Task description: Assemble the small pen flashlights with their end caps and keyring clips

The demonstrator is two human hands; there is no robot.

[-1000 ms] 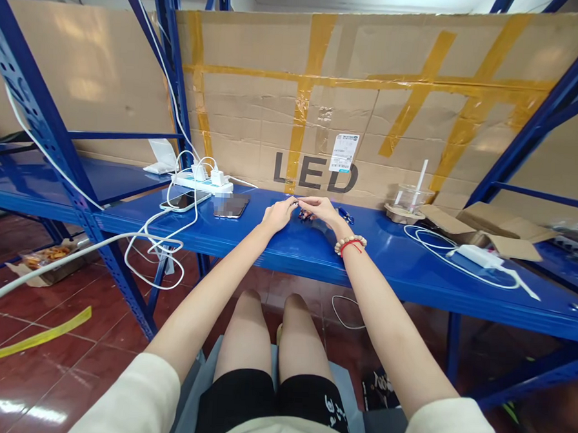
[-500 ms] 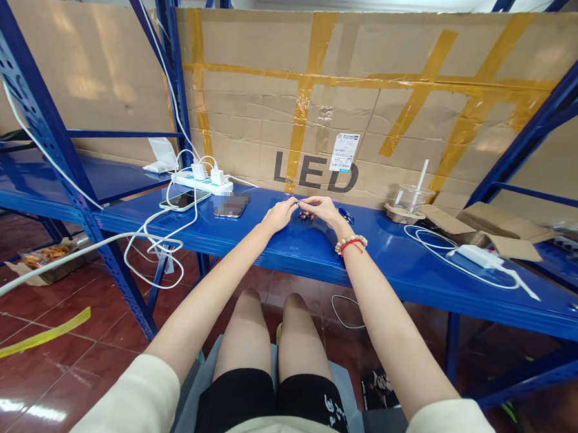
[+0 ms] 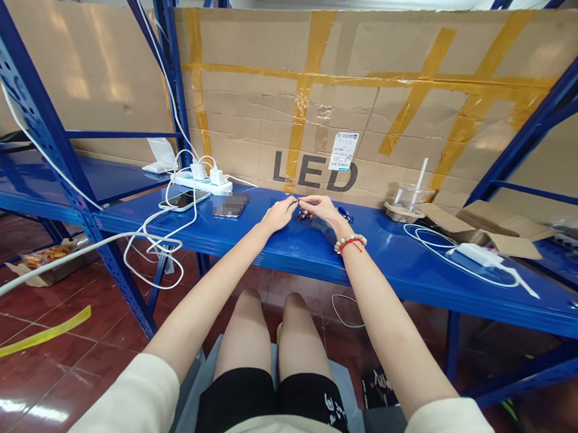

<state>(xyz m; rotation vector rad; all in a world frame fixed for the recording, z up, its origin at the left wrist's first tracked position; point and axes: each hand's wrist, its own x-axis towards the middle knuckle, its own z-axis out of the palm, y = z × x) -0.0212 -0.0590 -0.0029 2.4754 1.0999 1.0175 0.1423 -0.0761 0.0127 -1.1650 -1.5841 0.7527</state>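
Note:
Over the blue shelf top (image 3: pixel 297 246), my left hand (image 3: pixel 280 214) and my right hand (image 3: pixel 320 208) meet at the fingertips. Both are closed in a pinch around a tiny dark piece between them, too small to name. Under my right hand lies a small cluster of dark bits (image 3: pixel 304 215), partly hidden by the fingers. A small dark blue item (image 3: pixel 346 214) rests just right of my right hand, its kind unclear. My right wrist wears a beaded bracelet (image 3: pixel 350 243) with a red cord.
Left of my hands are a phone (image 3: pixel 230 205), another phone (image 3: pixel 186 200) and a white power strip (image 3: pixel 208 185) with looping cables. To the right stand a clear cup with a straw (image 3: pixel 412 198), a white adapter with cable (image 3: pixel 481 255) and an opened cardboard box (image 3: pixel 492 227). Taped cardboard (image 3: pixel 255 124) rises behind.
Almost nothing differs. My hands stay together at the same spot, with at most slight finger movement, and the view shifts very slightly.

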